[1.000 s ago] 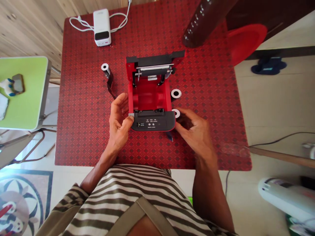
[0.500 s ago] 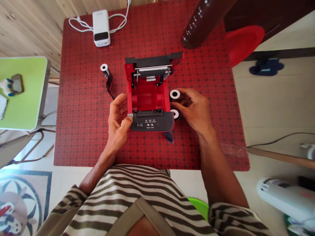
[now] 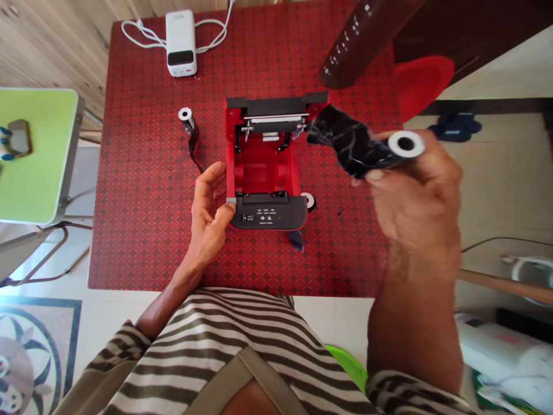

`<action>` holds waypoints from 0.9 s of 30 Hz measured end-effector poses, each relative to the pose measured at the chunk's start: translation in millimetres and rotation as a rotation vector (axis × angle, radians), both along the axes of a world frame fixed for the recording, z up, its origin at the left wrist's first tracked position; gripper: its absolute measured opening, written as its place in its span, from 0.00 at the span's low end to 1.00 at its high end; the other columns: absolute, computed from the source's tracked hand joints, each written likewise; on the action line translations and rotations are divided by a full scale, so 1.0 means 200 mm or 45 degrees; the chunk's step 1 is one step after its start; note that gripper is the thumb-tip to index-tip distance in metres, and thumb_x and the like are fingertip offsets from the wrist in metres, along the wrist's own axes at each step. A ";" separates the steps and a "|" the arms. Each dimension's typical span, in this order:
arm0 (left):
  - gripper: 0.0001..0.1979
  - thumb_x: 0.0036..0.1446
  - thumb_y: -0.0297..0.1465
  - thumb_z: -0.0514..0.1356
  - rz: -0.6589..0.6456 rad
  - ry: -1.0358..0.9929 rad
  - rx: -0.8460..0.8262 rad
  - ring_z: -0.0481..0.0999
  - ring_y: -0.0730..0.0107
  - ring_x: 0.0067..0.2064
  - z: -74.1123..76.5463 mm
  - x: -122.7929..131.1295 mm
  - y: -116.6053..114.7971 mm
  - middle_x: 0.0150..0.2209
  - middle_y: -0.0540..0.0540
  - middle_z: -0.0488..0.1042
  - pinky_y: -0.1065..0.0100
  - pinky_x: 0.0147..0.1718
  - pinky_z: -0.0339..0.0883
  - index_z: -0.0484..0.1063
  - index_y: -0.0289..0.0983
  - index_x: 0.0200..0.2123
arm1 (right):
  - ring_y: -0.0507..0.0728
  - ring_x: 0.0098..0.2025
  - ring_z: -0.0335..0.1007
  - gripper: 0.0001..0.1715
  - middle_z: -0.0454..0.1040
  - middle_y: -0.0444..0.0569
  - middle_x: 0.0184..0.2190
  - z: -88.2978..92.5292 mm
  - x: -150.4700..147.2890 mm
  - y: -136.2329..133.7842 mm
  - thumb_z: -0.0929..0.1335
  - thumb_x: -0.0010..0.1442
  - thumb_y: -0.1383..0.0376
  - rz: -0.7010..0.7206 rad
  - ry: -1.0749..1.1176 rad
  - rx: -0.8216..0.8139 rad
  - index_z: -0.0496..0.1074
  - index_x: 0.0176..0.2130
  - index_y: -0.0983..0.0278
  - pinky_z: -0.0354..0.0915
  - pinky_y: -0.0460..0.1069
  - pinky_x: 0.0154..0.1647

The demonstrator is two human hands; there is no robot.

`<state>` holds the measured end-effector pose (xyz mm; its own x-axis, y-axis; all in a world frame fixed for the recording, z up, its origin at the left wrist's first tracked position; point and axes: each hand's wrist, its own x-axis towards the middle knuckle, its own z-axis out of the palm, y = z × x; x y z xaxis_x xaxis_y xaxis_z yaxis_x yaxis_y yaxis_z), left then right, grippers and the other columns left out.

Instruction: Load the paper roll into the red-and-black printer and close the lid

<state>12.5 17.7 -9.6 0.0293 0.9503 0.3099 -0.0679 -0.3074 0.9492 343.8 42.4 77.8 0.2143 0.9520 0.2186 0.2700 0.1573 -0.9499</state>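
A red and black label printer (image 3: pixel 268 216) stands on the table with its lid raised, showing the red hollow inside and a roller under the lid. My left hand (image 3: pixel 207 210) grips the printer's left front corner, thumb on top. Off to the right and raised, my right hand (image 3: pixel 421 202) holds a paper roll (image 3: pixel 406 144) with a white end and dark core. Shiny black wrapping (image 3: pixel 349 144) trails from this roll toward the lid. A second roll (image 3: pixel 309 202) lies against the printer's right side, partly hidden. Another small roll (image 3: pixel 186 118) with a dark strip stands at the left.
A white power bank (image 3: pixel 180 43) with a white cable lies at the back left. A tall dark bottle (image 3: pixel 352 46) stands at the back right, beside a red stool or chair (image 3: pixel 423 80). To the left is a green table (image 3: pixel 38 155).
My right hand has lifted one roll from beside the printer and carried it up and right, its black wrapping now trailing. My left hand has kept its hold on the printer.
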 end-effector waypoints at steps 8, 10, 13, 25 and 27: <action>0.35 0.85 0.57 0.73 -0.025 -0.055 -0.021 0.82 0.39 0.85 -0.01 0.03 -0.01 0.84 0.42 0.80 0.38 0.88 0.76 0.72 0.61 0.86 | 0.60 0.37 0.71 0.19 0.82 0.47 0.44 0.24 -0.18 -0.07 0.84 0.67 0.50 0.348 0.128 -0.239 0.86 0.53 0.51 0.66 0.57 0.35; 0.35 0.84 0.58 0.73 -0.020 -0.045 -0.052 0.82 0.38 0.86 -0.01 0.04 -0.02 0.85 0.42 0.80 0.38 0.86 0.78 0.72 0.60 0.85 | 0.61 0.41 0.75 0.20 0.82 0.45 0.45 0.30 -0.23 -0.10 0.85 0.68 0.53 0.443 -0.005 -0.266 0.84 0.56 0.48 0.70 0.56 0.38; 0.35 0.83 0.59 0.74 -0.013 -0.056 -0.065 0.83 0.38 0.85 0.00 0.04 -0.02 0.84 0.42 0.81 0.39 0.84 0.82 0.74 0.60 0.84 | 0.61 0.40 0.75 0.26 0.80 0.42 0.44 0.37 -0.27 -0.14 0.85 0.64 0.56 0.539 -0.064 -0.329 0.79 0.56 0.45 0.73 0.55 0.37; 0.35 0.83 0.54 0.74 -0.042 -0.115 -0.083 0.82 0.36 0.86 0.01 0.06 -0.03 0.84 0.39 0.81 0.33 0.88 0.77 0.74 0.55 0.85 | 0.62 0.44 0.83 0.17 0.87 0.45 0.48 0.36 -0.32 0.05 0.79 0.73 0.54 0.746 -0.568 -0.234 0.76 0.56 0.51 0.79 0.58 0.48; 0.36 0.82 0.55 0.74 -0.022 -0.105 -0.099 0.82 0.35 0.85 0.02 0.07 -0.04 0.84 0.38 0.81 0.32 0.88 0.77 0.74 0.55 0.84 | 0.66 0.50 0.87 0.12 0.89 0.49 0.52 0.34 -0.34 0.06 0.76 0.75 0.59 0.716 -0.768 -0.110 0.80 0.57 0.52 0.82 0.62 0.56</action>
